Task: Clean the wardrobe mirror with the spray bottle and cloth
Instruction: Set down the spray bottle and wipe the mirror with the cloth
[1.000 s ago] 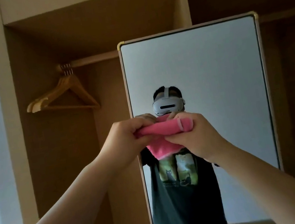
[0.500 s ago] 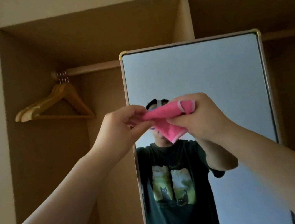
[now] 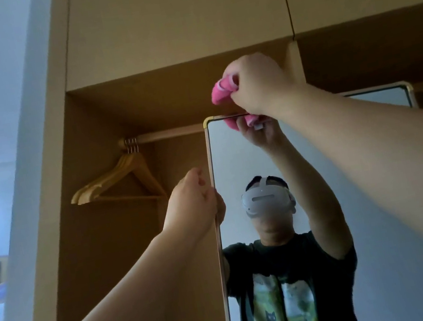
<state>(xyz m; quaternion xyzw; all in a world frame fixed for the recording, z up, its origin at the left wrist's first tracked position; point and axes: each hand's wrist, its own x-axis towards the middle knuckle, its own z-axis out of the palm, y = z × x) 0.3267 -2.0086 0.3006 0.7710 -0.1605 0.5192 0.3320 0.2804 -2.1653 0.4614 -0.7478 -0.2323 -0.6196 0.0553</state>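
Pink cloth (image 3: 222,92) bunched in right hand (image 3: 256,84), at mirror (image 3: 377,188) top.

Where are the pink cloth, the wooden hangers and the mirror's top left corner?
pink cloth (image 3: 222,91), head view, bunched part left of the right hand.
wooden hangers (image 3: 113,181), head view, left sloping shoulder.
mirror (image 3: 208,121), head view, gold top left frame corner.

Both bare arms reach up and forward, the right one raised higher and stretched nearly straight from the lower right. The right hand (image 3: 256,84) is closed into a fist with its knuckles turned away, a pink cloth (image 3: 222,92) bunched in its fingers and poking out on the left side. The left arm rises from the lower left with the wrist slightly bent, and the left hand (image 3: 193,201) curls its fingers round the edge of the mirror (image 3: 398,213).
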